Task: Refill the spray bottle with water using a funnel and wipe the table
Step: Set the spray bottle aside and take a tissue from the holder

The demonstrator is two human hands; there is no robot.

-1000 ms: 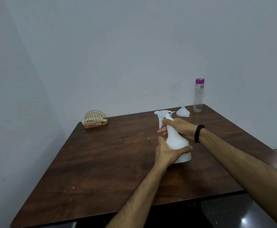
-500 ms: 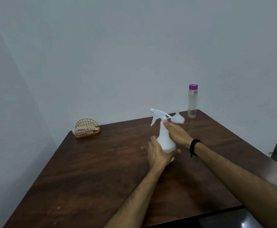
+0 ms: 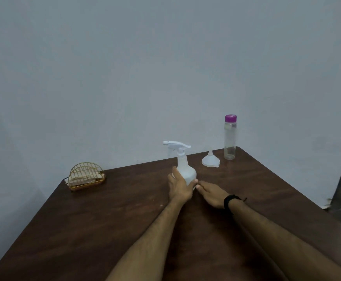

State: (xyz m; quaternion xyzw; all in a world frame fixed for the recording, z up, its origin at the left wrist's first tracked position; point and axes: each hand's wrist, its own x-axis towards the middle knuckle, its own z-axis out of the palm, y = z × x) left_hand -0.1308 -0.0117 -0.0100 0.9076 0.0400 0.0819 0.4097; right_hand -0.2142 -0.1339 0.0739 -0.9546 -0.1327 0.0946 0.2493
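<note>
A white spray bottle [image 3: 185, 169] stands upright on the dark wooden table [image 3: 108, 220], its trigger head screwed on and its nozzle pointing to the left. The left hand [image 3: 178, 187] grips the bottle's rounded lower body from the near side, with the fingers curled round its left flank and the thumb pressed against the lower right of the body.

The right hand [image 3: 211, 192] lies low over the tabletop just to the right of the left hand. Its fingers [image 3: 201, 185] are stretched out nearly straight and close together, and their tips reach the base of the bottle beside the left thumb; whether they actually touch the plastic cannot be told. That hand holds nothing. A black wristband [image 3: 231, 200] circles the right wrist.

Beyond the right hand's fingertips, farther back on the table, a translucent white funnel [image 3: 210, 160] sits upside down on its wide mouth with its spout pointing up. Just right of the funnel, near the table's far corner, stands a clear water bottle [image 3: 230, 138] with a purple cap. Well to the left of the left hand's fingers, at the far left corner of the table, rests a gold wire napkin holder [image 3: 86, 176] with pale napkins inside. A plain grey wall [image 3: 145, 67] rises behind the table.
</note>
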